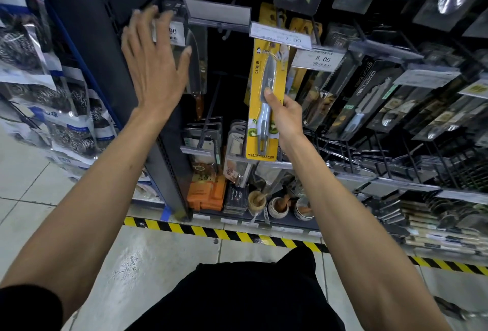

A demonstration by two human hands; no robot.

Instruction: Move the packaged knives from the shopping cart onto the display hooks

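Observation:
My right hand point(284, 111) grips a yellow packaged fruit knife point(265, 80) by its lower half, thumb on the front. The pack is held upright, and its top edge reaches the white price tag point(281, 36) at the tip of a display hook. More yellow packs point(303, 29) hang just behind it. My left hand point(155, 61) is raised with fingers spread and straight, holding nothing, in front of a hanging clear-packed cleaver point(196, 61) and its price tag point(173, 33). The shopping cart is out of view.
A dark shelf upright point(169, 161) stands below my left wrist. Packaged knives and utensils point(369, 98) fill the hooks to the right. Steel scourer bags point(66, 119) hang at the left. Small mortars point(277, 208) sit on the bottom shelf, above yellow-black floor tape point(237, 237).

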